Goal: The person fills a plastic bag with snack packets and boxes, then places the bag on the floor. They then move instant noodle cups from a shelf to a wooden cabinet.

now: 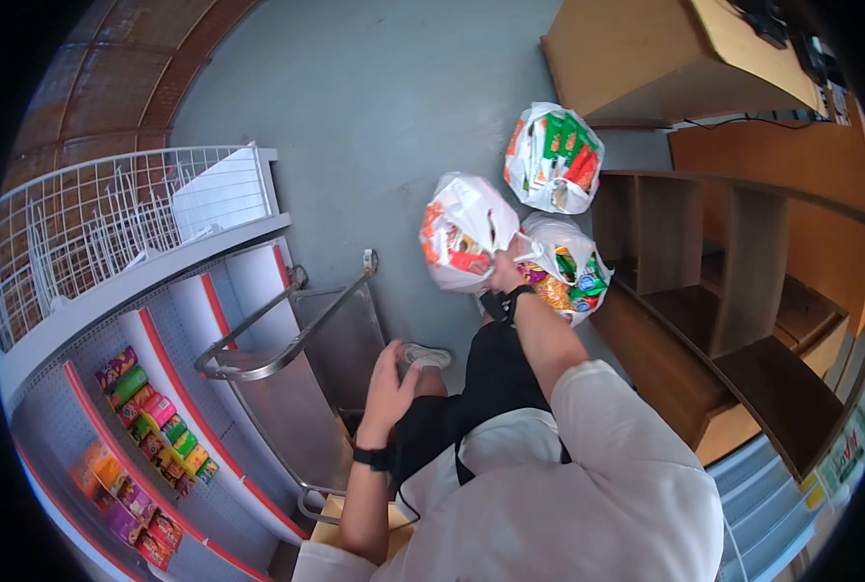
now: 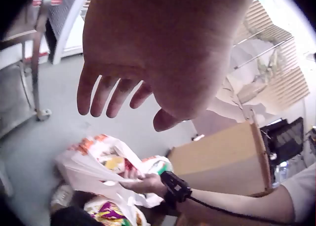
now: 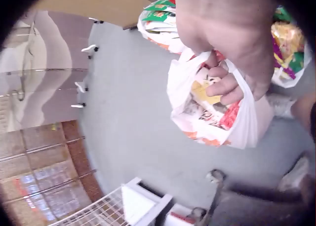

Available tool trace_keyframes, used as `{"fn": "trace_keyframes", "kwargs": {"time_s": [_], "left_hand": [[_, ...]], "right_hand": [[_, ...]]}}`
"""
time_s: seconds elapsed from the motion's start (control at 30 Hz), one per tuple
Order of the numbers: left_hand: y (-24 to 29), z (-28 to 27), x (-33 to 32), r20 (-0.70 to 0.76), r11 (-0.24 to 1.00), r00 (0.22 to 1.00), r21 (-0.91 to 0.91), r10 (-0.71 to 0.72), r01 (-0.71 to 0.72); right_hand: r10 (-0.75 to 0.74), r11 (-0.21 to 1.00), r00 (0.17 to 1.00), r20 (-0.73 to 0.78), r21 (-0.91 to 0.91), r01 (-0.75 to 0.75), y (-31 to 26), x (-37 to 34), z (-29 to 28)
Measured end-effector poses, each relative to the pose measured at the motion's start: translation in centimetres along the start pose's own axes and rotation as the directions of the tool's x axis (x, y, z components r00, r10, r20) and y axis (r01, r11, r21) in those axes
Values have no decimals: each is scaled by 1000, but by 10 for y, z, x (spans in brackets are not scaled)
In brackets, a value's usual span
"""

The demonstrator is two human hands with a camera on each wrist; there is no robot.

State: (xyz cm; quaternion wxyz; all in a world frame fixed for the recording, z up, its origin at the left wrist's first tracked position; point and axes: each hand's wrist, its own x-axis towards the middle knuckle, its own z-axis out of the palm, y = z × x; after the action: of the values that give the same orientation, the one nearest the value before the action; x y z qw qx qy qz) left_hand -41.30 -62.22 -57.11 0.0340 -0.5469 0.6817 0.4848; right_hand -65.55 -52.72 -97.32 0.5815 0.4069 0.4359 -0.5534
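Note:
My right hand (image 1: 510, 272) grips a white plastic bag (image 1: 471, 202) by its handle. The right wrist view shows its curled fingers (image 3: 224, 85) at the bag's mouth, over printed packets inside. Right beside it, a second white bag (image 1: 547, 231) of colourful snack packets stands on the floor, below my right wrist. A third white bag (image 1: 547, 201) with green and red packets sits farther off. My left hand (image 1: 391, 393) is held in the air near the metal cart, holding nothing, its fingers (image 2: 118, 97) extended in the left wrist view.
To the left are a metal cart (image 1: 277, 412) on wheels, red-edged shelves (image 1: 209, 383) with snack packets, and a white wire rack (image 1: 93, 228). A brown wooden shelf unit (image 1: 752, 262) and a cardboard-coloured box-like cabinet (image 1: 636, 63) stand to the right. Grey floor (image 1: 355, 116) lies ahead.

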Motion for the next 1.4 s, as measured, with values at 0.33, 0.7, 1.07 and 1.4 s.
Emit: {"fn": "trace_keyframes", "kwargs": {"time_s": [0.33, 0.7, 1.07, 1.4], "left_hand": [[-145, 23, -125, -12, 802, 803, -40, -596, 595], [-170, 70, -121, 41, 799, 901, -447, -431, 402], [-204, 4, -271, -405, 757, 716, -597, -569, 264], [-266, 68, -459, -541, 578, 222, -799, -811, 165]], "right_hand": [[-110, 962, 900, -423, -274, -12, -56, 0, 104], [-138, -642, 979, 147, -766, 24, -11, -179, 29], [-99, -858, 891, 444, -491, 149, -49, -182, 32], [229, -734, 947, 224, -600, 319, 151, -232, 199]]}}
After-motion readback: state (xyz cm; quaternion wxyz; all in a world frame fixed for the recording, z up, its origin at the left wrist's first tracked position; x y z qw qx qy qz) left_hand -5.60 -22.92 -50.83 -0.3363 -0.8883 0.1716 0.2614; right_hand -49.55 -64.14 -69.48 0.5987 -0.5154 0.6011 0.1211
